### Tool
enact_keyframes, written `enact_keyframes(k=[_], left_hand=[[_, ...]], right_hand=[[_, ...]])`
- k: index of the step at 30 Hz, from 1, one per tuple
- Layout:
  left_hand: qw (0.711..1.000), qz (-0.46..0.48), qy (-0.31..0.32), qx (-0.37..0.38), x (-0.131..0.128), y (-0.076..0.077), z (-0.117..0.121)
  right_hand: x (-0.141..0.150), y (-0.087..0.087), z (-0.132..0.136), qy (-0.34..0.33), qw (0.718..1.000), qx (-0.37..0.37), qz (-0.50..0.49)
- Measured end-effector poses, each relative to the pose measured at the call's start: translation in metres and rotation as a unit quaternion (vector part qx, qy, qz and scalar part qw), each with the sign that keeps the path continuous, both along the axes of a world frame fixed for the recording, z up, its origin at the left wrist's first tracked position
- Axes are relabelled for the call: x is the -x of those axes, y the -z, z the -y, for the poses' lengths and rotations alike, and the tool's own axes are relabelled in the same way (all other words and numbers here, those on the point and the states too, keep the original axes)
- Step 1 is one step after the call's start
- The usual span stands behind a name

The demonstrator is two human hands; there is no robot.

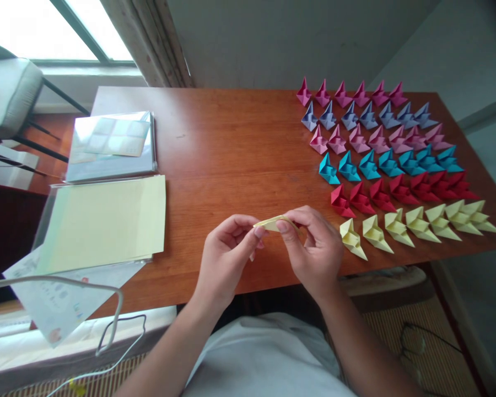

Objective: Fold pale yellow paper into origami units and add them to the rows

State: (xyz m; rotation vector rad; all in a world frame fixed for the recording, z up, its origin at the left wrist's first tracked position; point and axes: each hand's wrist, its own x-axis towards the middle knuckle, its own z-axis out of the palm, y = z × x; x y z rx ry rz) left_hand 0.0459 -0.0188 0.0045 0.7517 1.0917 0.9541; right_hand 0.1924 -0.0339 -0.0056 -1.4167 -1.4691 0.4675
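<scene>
Between my two hands, above the front part of the wooden table [231,149], is a small folded piece of yellow paper [270,224]. My left hand [231,248] pinches its left tip between thumb and fingers. The thumb and fingers of my right hand [314,242] close on its right end and cover part of it. To the right of my right hand stands a row of yellow folded paper boats [417,225], with pointed ends. Behind it is a row of red folded boats [380,196].
Further rows of folded boats in blue [368,165], pink [359,139], purple [368,116] and magenta [361,95] fill the right side. At the left lie yellow paper sheets [107,220], a clear packet [111,146] and a white printed sheet [62,298]. A white cable [66,280] crosses the lower left.
</scene>
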Motion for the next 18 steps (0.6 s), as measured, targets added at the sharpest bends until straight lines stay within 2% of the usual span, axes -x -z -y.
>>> enact_keyframes(k=[4, 8, 10, 14, 18], left_hand=[[0.996, 0.061, -0.059, 0.033, -0.016, 0.002, 0.009], [0.993, 0.055, -0.108, -0.002, -0.023, 0.005, 0.011], [0.993, 0.017, -0.113, -0.039, -0.021, 0.006, 0.009], [0.993, -0.034, -0.081, -0.08, -0.011, 0.007, 0.001], [0.995, -0.033, -0.068, -0.069, -0.008, 0.008, -0.002]], right_hand=[[0.009, 0.007, 0.003, 0.039, 0.998, -0.006, -0.048], [0.015, 0.014, 0.006, 0.055, 0.993, 0.008, -0.108], [0.011, 0.016, 0.006, 0.026, 0.991, 0.032, -0.126], [-0.004, 0.015, 0.002, -0.082, 0.984, 0.106, -0.119], [-0.012, 0.014, -0.001, -0.103, 0.981, 0.122, -0.108]])
